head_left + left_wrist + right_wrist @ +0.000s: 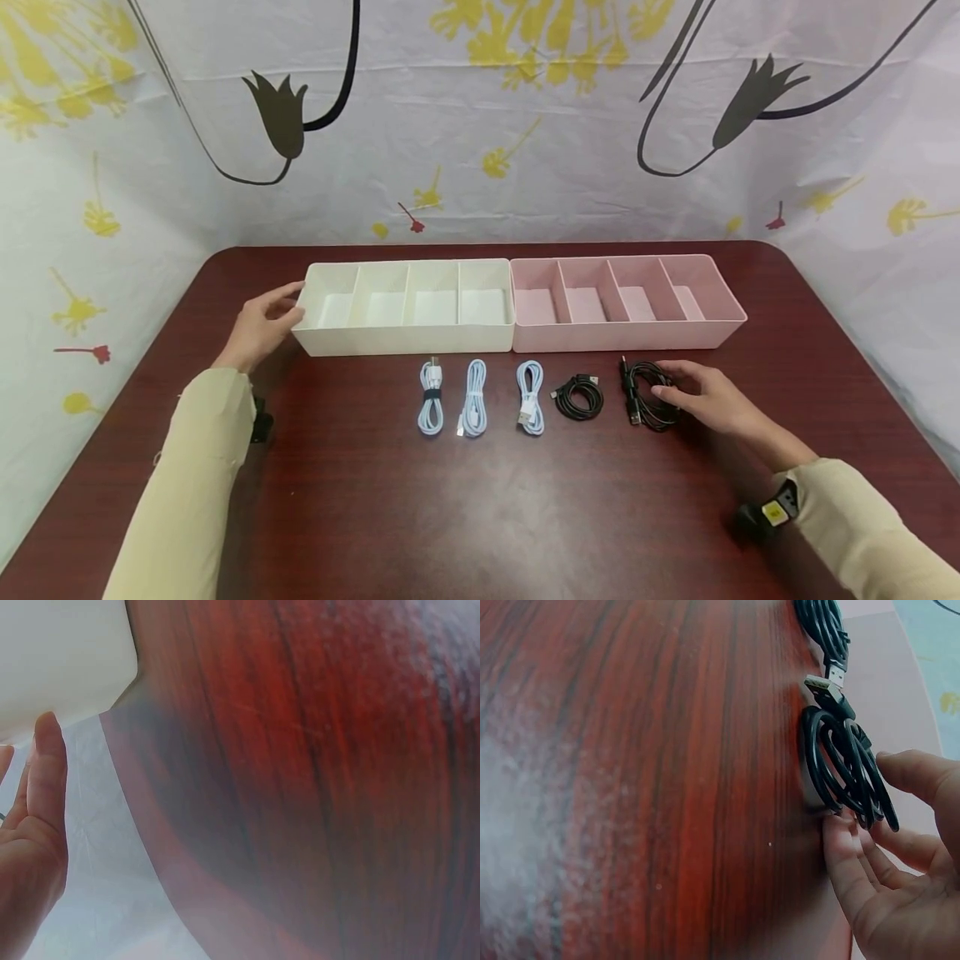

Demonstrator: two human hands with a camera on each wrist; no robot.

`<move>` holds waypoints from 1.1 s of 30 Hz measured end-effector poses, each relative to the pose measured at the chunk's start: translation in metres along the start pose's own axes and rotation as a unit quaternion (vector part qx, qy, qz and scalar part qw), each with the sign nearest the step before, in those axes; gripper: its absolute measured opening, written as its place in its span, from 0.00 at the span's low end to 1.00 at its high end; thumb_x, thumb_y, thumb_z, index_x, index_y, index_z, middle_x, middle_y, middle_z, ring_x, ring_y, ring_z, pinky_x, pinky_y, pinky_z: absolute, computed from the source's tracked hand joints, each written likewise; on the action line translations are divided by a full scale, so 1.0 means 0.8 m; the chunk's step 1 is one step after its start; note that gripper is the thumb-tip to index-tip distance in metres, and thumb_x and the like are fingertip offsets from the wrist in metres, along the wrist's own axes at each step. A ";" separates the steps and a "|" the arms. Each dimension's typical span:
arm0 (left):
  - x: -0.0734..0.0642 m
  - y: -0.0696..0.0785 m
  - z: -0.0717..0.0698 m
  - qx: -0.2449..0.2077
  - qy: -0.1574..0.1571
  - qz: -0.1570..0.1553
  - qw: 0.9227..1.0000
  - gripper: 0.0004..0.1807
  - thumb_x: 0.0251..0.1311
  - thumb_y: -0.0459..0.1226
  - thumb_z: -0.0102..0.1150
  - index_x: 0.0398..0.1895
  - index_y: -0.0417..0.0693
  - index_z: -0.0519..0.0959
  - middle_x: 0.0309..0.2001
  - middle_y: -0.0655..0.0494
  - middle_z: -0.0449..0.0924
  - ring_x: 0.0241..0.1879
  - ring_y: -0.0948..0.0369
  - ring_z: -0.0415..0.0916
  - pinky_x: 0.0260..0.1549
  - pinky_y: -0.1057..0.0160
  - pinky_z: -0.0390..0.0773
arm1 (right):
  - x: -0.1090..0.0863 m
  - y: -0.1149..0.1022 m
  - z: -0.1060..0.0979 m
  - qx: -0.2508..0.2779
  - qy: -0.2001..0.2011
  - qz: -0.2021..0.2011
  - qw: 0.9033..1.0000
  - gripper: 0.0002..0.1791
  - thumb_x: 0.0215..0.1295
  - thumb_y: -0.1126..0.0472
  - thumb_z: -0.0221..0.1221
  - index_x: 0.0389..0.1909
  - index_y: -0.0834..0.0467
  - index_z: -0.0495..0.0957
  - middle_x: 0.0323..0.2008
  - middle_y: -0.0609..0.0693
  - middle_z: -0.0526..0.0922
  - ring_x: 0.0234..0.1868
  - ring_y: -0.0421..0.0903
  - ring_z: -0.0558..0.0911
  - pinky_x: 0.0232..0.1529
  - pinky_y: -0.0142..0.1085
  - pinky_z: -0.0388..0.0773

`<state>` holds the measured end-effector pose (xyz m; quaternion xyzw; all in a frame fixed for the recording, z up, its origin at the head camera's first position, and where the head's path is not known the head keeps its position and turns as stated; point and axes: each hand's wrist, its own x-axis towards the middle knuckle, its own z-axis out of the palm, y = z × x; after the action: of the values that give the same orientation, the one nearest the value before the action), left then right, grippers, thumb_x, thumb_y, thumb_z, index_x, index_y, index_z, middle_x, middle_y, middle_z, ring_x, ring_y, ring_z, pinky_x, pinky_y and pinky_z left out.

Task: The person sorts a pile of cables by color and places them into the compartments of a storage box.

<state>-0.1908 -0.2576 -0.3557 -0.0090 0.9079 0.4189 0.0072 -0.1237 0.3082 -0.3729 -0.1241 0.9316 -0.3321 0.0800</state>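
Note:
My right hand [708, 398] pinches the edge of a coiled black USB cable [651, 398] at the right end of a row of cables. In the right wrist view its thumb and fingers [855, 874] straddle the coil [840, 769], and a metal plug points away from the hand. My left hand [262, 323] rests its fairly straight fingertips against the left end of a white divided box [405, 340]. The left wrist view shows a finger [46, 772] touching the box wall [64, 660].
A pink divided box [622, 336] adjoins the white one end to end. In front lie a smaller black cable coil [579, 398] and three pale blue cable bundles, one with a dark strap [431, 394]. A patterned cloth [480, 167] hangs behind the dark red table [480, 517].

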 end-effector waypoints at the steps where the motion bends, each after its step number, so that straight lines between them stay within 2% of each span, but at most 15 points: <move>1: 0.000 0.000 0.000 0.000 0.000 0.000 1.000 0.26 0.63 0.40 0.46 0.65 0.49 0.58 0.50 0.37 0.67 0.43 0.50 0.67 0.30 0.68 0.69 | 0.000 0.001 0.000 0.003 -0.001 -0.001 1.000 0.26 0.61 0.59 0.55 0.53 0.73 0.65 0.47 0.67 0.73 0.45 0.56 0.74 0.34 0.29 0.71; 6: 0.000 0.001 0.000 -0.003 -0.002 0.005 1.000 0.27 0.63 0.40 0.45 0.65 0.48 0.58 0.50 0.37 0.67 0.43 0.51 0.66 0.28 0.70 0.68 | 0.002 0.004 0.003 0.015 0.008 -0.005 1.000 0.24 0.61 0.60 0.55 0.52 0.74 0.66 0.47 0.67 0.73 0.45 0.54 0.74 0.34 0.27 0.70; 10: 0.001 0.001 0.000 -0.005 -0.001 0.006 1.000 0.27 0.63 0.40 0.45 0.65 0.49 0.58 0.50 0.37 0.67 0.43 0.51 0.66 0.28 0.71 0.68 | 0.002 0.006 0.005 0.022 0.022 -0.004 1.000 0.23 0.60 0.61 0.55 0.50 0.73 0.68 0.44 0.66 0.75 0.40 0.40 0.75 0.33 0.25 0.70; 13: 0.001 0.000 0.001 -0.008 -0.001 0.003 1.000 0.27 0.63 0.40 0.46 0.65 0.49 0.58 0.50 0.37 0.67 0.42 0.51 0.66 0.28 0.71 0.69 | 0.003 0.006 0.006 0.021 0.030 0.001 0.999 0.21 0.60 0.61 0.55 0.49 0.73 0.70 0.42 0.65 0.76 0.37 0.34 0.74 0.32 0.25 0.70; 21: 0.002 -0.003 0.002 -0.005 0.004 0.001 1.000 0.26 0.63 0.40 0.46 0.65 0.48 0.59 0.49 0.38 0.67 0.42 0.52 0.67 0.28 0.70 0.69 | 0.006 0.008 0.009 0.026 0.041 0.004 0.999 0.17 0.59 0.64 0.56 0.45 0.72 0.72 0.37 0.62 0.78 0.31 0.33 0.73 0.28 0.26 0.70; 33: 0.001 -0.002 0.001 -0.007 0.003 0.004 1.000 0.26 0.63 0.40 0.46 0.65 0.48 0.59 0.49 0.38 0.67 0.41 0.52 0.67 0.28 0.67 0.70 | 0.006 0.007 0.011 0.041 0.064 -0.002 0.997 0.15 0.57 0.66 0.57 0.43 0.72 0.73 0.35 0.62 0.78 0.29 0.31 0.74 0.26 0.27 0.70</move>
<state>-0.1917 -0.2577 -0.3574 -0.0067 0.9050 0.4254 0.0032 -0.1272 0.3061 -0.3835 -0.1009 0.9202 -0.3775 0.0248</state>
